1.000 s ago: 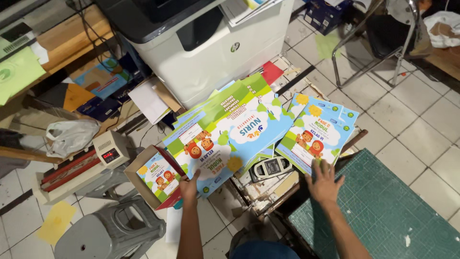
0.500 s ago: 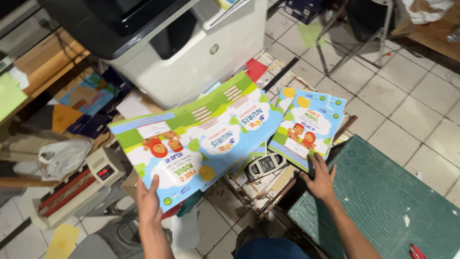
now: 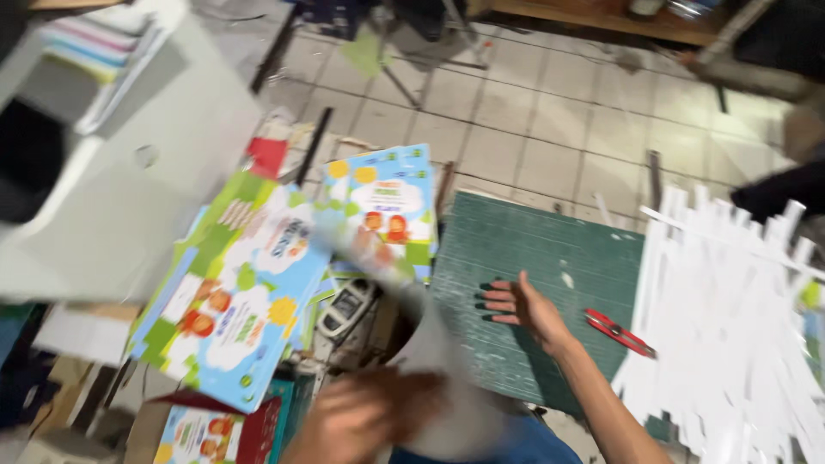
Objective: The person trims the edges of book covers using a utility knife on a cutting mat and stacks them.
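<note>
View swung right since half a second ago: green cutting mat now centre, heap of white paper strips at right, grey printer pushed to far left. Large colourful printed sheets no longer lifted, lying left of the mat beside the smaller printed stack farther off; right hand shifted off that stack, now flat on the mat's left part, fingers spread wide. Left hand near, motion-blurred, gripping a pale curled sheet; red cutter just right of the right wrist.

printed sheets: glossy paper | cutting mat: matt | floor: smooth tile
</note>
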